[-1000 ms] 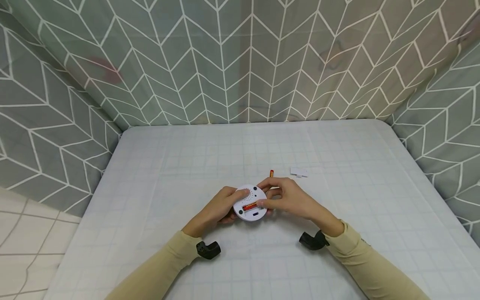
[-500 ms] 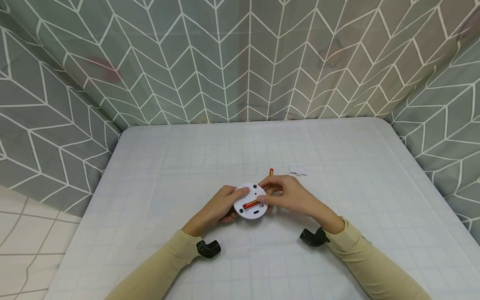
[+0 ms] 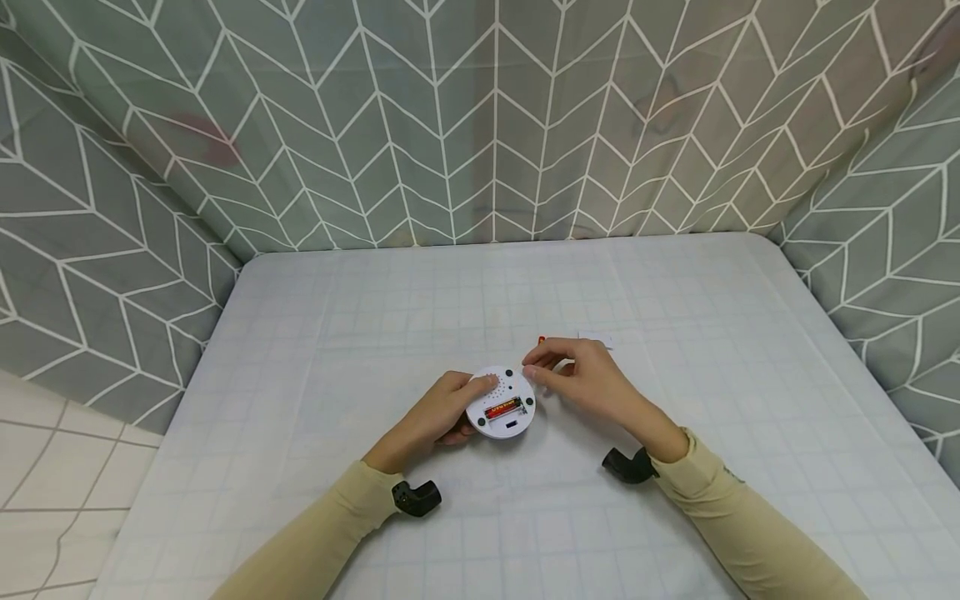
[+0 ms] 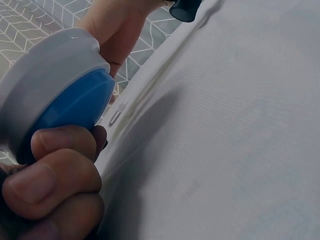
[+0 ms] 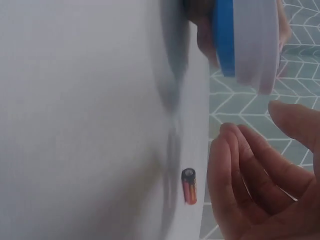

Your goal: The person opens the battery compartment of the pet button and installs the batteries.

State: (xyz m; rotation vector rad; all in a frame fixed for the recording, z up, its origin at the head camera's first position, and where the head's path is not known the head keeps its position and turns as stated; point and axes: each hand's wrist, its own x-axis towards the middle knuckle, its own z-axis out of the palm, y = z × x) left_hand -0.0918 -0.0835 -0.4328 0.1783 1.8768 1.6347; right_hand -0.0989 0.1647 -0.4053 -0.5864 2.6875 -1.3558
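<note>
My left hand (image 3: 442,404) grips a round white device (image 3: 491,398), thumb on its perforated face and fingers curled underneath. A blue dome (image 4: 80,102) forms the device's underside in the left wrist view. One red battery (image 3: 502,408) sits in the compartment of the upturned face, with bare space beside it. My right hand (image 3: 581,375) is just off the device's right edge, fingers loosely bent and holding nothing. Beyond its fingertips a second battery (image 5: 189,187) lies on the table, mostly hidden by the hand in the head view.
A small white cover (image 3: 596,337) lies behind my right hand, partly hidden. The table (image 3: 375,317) has a pale checked cloth, and patterned curtains (image 3: 480,125) enclose its back and sides. Black wrist cameras (image 3: 417,498) sit at both cuffs.
My right hand has left the device's battery compartment and moved up and to the right, baring the seated battery and covering most of the loose one. The left hand keeps its hold.
</note>
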